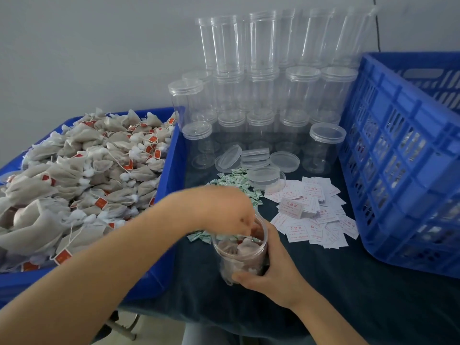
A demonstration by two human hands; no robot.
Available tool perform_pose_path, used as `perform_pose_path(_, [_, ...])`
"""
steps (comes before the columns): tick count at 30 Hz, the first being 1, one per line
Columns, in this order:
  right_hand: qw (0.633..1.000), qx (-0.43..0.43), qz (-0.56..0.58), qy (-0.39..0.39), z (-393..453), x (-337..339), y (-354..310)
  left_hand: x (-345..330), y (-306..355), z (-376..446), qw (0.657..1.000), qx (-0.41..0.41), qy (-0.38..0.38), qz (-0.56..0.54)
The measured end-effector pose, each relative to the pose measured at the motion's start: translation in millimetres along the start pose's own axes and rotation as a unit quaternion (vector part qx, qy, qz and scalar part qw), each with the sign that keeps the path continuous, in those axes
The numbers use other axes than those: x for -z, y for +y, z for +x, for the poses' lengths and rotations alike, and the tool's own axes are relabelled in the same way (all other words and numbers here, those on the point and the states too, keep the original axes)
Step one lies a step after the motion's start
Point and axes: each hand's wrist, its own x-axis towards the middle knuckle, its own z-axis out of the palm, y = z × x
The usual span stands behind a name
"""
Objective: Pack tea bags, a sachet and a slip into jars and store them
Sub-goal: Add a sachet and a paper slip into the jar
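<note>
A clear plastic jar (242,255) stands lidless on the dark cloth, part filled with grey tea bags. My right hand (271,272) wraps around its right side and base. Over the jar's mouth hovers my left hand (221,207), fingertips bunched and dipping into the opening; what they pinch is blurred. Green-and-white sachets (239,180) lie scattered just behind the jar. White slips with red print (313,210) spread out to the right. A heap of tea bags with red tags (87,170) fills the blue tray (171,175) on the left.
Stacked empty clear jars (261,95) with lids stand at the back against the wall. Loose lids (254,160) lie in front of them. A tall blue slotted crate (403,158) stands at the right, some filled jars visible through its slots.
</note>
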Motion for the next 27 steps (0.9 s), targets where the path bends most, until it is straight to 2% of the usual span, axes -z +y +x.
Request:
perform_pose_path(2, [1.000, -0.002, -0.007, 0.006, -1, 2, -1, 20, -11, 1, 0.984, -0.028, 0.059, -0.163])
perform_pose_path(4, [1.000, 0.000, -0.015, 0.019, -3, 5, 0, 32, -19, 15, 0.952, -0.048, 0.165, -0.255])
perform_pose_path(6, [0.999, -0.001, -0.020, 0.031, -5, 9, 1, 33, -21, 43, 0.935, -0.043, 0.243, -0.253])
perform_pose_path(7, [0.999, -0.002, -0.022, 0.035, -6, 11, 2, 30, -21, 60, 0.937, -0.035, 0.258, -0.234])
perform_pose_path(12, [0.999, -0.005, -0.026, 0.032, -10, 20, 3, 0, -19, 135, 0.971, 0.009, 0.204, -0.123])
perform_pose_path(16, [0.999, -0.005, -0.030, 0.035, -9, 19, 5, -18, -23, 163, 0.980, -0.003, 0.187, -0.061])
perform_pose_path(27, [0.998, -0.001, -0.051, 0.042, -7, 18, 10, -28, -24, 183, 0.980, -0.055, 0.153, -0.111])
